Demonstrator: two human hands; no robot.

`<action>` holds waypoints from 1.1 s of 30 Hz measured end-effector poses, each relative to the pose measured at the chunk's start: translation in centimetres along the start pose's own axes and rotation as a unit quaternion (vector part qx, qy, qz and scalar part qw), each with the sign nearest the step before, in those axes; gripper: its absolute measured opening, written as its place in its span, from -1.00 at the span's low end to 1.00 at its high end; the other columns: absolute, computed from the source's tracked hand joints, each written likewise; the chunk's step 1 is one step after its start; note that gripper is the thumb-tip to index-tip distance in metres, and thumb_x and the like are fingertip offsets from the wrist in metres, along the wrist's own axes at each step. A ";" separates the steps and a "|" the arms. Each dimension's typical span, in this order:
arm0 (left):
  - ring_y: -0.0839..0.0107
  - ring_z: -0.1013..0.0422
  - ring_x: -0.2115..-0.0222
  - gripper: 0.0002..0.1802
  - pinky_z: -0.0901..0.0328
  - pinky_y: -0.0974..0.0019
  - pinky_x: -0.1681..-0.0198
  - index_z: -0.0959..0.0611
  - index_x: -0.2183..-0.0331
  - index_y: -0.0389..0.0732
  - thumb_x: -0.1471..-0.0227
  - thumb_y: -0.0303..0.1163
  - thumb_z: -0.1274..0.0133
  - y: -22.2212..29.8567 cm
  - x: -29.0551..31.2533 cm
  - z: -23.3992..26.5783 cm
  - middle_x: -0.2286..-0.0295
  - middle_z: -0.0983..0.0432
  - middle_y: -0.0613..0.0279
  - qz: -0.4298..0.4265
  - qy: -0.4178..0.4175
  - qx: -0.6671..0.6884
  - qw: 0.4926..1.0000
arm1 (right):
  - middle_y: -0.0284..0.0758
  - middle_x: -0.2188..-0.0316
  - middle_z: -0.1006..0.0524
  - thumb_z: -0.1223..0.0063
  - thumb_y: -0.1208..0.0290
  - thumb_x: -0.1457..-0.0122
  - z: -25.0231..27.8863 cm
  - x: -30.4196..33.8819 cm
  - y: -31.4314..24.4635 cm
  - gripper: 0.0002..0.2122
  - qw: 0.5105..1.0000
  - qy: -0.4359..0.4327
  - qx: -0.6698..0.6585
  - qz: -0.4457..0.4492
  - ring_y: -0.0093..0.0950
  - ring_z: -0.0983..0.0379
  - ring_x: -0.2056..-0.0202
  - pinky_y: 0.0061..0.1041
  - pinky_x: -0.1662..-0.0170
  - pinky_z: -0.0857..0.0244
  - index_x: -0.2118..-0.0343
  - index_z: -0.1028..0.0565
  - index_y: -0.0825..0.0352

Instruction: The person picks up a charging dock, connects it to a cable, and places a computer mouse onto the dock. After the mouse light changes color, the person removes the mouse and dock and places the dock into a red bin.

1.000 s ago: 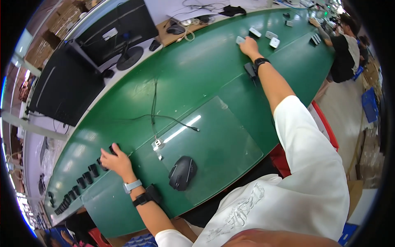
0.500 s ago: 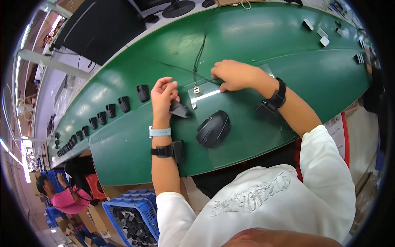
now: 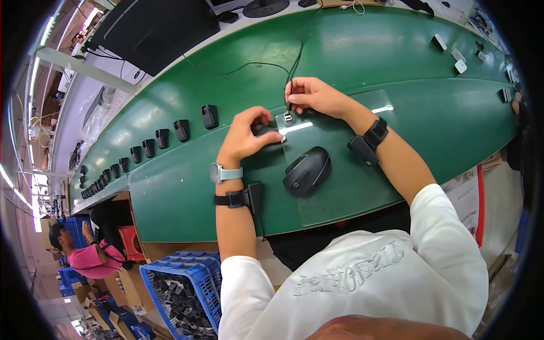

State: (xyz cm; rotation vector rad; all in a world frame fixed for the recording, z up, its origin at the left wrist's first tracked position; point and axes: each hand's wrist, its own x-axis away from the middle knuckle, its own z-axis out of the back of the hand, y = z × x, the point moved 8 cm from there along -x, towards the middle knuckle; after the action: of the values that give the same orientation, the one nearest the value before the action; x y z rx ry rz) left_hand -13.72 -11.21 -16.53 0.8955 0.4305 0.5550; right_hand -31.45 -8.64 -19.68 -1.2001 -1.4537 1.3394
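Observation:
My left hand (image 3: 247, 134) is curled round a small black device (image 3: 262, 131), mostly hidden by the fingers, over the left edge of a clear sheet (image 3: 351, 195). With thumb and fingertips, my right hand (image 3: 318, 97) pinches a black cable (image 3: 293, 72) just above its pale metal plug (image 3: 288, 117). The plug hangs at the sheet's far left corner, a little apart from the device. Nearer to me, a black computer mouse (image 3: 306, 171) rests on the sheet.
A row of black devices (image 3: 181, 130) runs along the green table (image 3: 170, 195) to the left. Small white blocks (image 3: 460, 66) lie at the far right. A monitor (image 3: 153, 34) stands behind. Below left is a blue crate (image 3: 207, 286) of dark parts; a person in pink (image 3: 93, 259) is beyond.
My right hand has moved left to the cable and now grips it by the plug. My left hand has turned over, with the black device now under its fingers. The whole view has shifted slightly.

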 end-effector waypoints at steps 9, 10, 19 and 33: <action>0.34 -0.53 0.35 -0.58 -0.43 0.30 0.22 -0.68 0.30 -0.30 0.29 -0.42 -0.45 -0.7 0.4 0.5 0.39 -0.59 0.17 0.028 -0.001 -0.062 0.998 | -0.35 0.27 -0.54 -0.12 0.58 -0.25 -0.1 0.4 0.3 -0.90 0.993 -0.009 -0.117 0.028 -0.59 -0.50 0.31 -0.56 0.24 -0.46 0.22 -0.44 0.33; 0.41 -0.52 0.27 -0.63 -0.43 0.33 0.22 -0.67 0.25 -0.29 0.18 -0.51 -0.41 -1.3 0.3 1.2 0.29 -0.62 0.21 0.045 0.041 -0.003 0.998 | -0.34 0.26 -0.55 -0.16 0.60 -0.23 -0.1 0.4 -0.5 -0.87 0.991 -0.004 -0.121 0.065 -0.58 -0.51 0.30 -0.55 0.22 -0.47 0.23 -0.44 0.32; 0.25 -0.47 0.00 -0.48 -0.45 0.17 -0.07 -0.51 0.00 -0.20 -0.01 -0.54 -0.34 -2.5 -0.9 0.8 -0.03 -0.46 0.07 -0.069 0.143 0.461 0.873 | -0.28 0.29 -0.62 -0.26 0.55 -0.17 0.2 0.8 -1.6 -0.84 0.984 0.076 -0.147 0.073 -0.50 -0.59 0.29 -0.48 0.12 -0.52 0.27 -0.46 0.34; 0.15 -0.49 0.01 -0.48 -0.42 0.02 -0.16 -0.41 -0.10 -0.33 -0.14 -0.54 -0.21 -2.3 -0.9 -1.1 0.02 -0.49 0.00 -0.006 0.094 0.493 0.865 | -0.26 0.31 -0.64 -0.29 0.64 -0.13 -1.3 2.0 -3.5 -0.81 0.975 0.109 -0.116 0.153 -0.50 -0.63 0.29 -0.50 0.13 -0.54 0.31 -0.44 0.37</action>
State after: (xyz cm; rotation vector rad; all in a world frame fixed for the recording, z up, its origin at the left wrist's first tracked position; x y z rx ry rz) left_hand -14.45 -12.24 -18.93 1.8278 0.9362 0.3901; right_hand -31.05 -6.31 -16.16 -1.7240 -1.3317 1.2086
